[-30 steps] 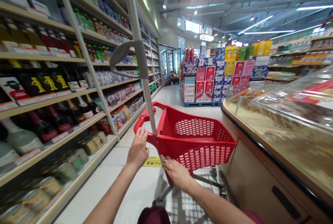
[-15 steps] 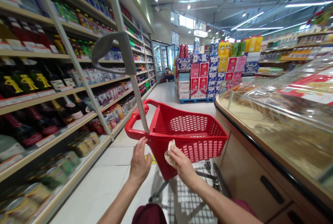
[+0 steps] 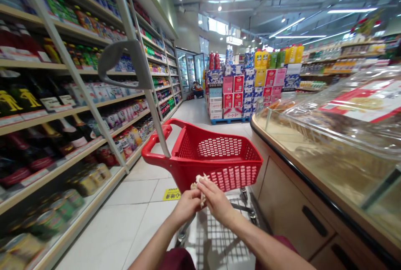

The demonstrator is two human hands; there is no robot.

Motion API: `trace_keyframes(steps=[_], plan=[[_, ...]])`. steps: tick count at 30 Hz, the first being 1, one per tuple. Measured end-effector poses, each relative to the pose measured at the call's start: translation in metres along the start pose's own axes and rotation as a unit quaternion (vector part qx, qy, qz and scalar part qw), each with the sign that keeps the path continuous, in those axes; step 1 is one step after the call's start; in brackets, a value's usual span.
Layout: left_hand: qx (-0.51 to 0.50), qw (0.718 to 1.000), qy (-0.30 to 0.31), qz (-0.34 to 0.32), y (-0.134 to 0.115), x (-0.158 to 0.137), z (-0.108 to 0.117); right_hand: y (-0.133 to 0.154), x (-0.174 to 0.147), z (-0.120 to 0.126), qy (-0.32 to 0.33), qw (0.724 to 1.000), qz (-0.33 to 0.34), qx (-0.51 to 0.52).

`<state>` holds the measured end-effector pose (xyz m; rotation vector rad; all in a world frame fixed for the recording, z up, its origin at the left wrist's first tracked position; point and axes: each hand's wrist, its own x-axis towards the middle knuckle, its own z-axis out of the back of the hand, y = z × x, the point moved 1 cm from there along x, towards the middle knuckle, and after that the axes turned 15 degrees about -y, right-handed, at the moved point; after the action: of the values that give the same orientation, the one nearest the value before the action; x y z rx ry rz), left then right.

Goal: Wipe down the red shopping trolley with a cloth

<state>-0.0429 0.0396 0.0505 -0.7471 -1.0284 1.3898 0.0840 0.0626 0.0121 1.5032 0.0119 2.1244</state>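
A crumpled off-white cloth (image 3: 198, 182) is bunched between my two hands, close against the near side of a red plastic shopping cart (image 3: 175, 174). My right hand (image 3: 217, 203) presses its fingers over the cloth. From the left, the fingers of my left hand (image 3: 187, 205) close on the cloth's lower edge, partly hidden by the folds. The cart's perforated basket lies just beyond both hands. A slanted metal pole (image 3: 160, 126) rises from its handle end and carries a grey plastic grip (image 3: 142, 65).
Shelves of bottles and cans (image 3: 103, 105) line the left. At right runs a glass-edged counter (image 3: 282, 163) with clear plastic packages (image 3: 354, 115). Stacked drink cartons (image 3: 233, 96) stand ahead; a person (image 3: 197, 89) is low down near the far fridges. A yellow sticker (image 3: 171, 194) marks the tiled floor.
My left hand has moved right from beside the cart's handle end to the cloth, and its fingers have closed on it. The view has turned slightly right.
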Motion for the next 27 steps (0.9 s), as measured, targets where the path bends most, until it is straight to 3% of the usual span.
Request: trace_keyframes(steps=[2,3,5,7,10,16,18,22,27], plan=[[0.071,0.991,-0.078,-0.078,-0.013,0.019,0.017,-0.013,0.017,-0.010,-0.037,0.998,0.029,-0.040],[0.135,0.974,-0.121,-0.134,-0.018,0.029,0.024,-0.021,0.023,-0.016,-0.052,0.996,0.038,-0.063],[0.295,0.909,-0.172,-0.240,-0.023,0.044,0.033,-0.034,0.022,-0.031,-0.052,0.991,0.060,-0.104],[0.420,0.846,-0.159,-0.289,-0.019,0.053,0.036,-0.047,0.005,-0.043,-0.009,0.987,0.088,-0.136],[0.497,0.801,-0.148,-0.299,-0.008,0.055,0.036,-0.060,-0.021,-0.045,0.040,0.980,0.105,-0.162],[0.507,0.795,-0.173,-0.284,-0.010,0.051,0.024,-0.072,-0.002,-0.002,-0.077,0.978,0.059,-0.186],[0.503,0.802,-0.164,-0.278,-0.012,0.051,0.014,-0.076,-0.005,0.004,-0.072,0.974,0.057,-0.206],[0.500,0.808,-0.107,-0.292,-0.009,0.049,-0.003,-0.081,-0.026,0.007,-0.001,0.978,0.080,-0.194],[0.510,0.806,-0.115,-0.277,-0.011,0.049,-0.011,-0.092,-0.019,0.031,-0.075,0.980,0.021,-0.185]])
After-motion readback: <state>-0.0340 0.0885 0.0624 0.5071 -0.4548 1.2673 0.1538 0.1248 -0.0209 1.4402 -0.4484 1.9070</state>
